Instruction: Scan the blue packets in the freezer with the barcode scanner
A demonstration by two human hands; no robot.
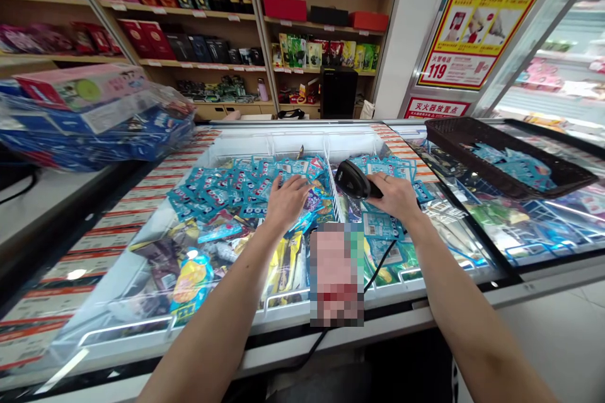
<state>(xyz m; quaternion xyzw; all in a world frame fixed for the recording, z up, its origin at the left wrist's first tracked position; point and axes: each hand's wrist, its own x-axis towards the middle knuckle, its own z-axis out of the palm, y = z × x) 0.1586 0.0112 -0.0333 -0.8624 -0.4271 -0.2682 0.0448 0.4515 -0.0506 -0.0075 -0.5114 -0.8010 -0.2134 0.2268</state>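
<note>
Many small blue packets point(212, 192) lie spread over the glass top of a chest freezer. My left hand point(287, 201) rests palm down at the right side of this spread, its fingers stretched out and touching or just above the packets. In my right hand point(397, 195) is a black barcode scanner point(353, 180), gripped by its handle, its head pointing left over the glass. More blue packets point(378, 225) lie under and around my right hand. From the scanner side a black cable point(380, 264) runs down over the freezer's front edge.
A dark brown basket point(558, 192) with blue packets stands on the right. Plastic-wrapped boxes point(94, 116) are stacked at the left. Orange-and-white price labels point(75, 264) line the freezer's left side. Behind stand shelves point(184, 11) of goods and a black monitor-like panel point(339, 91).
</note>
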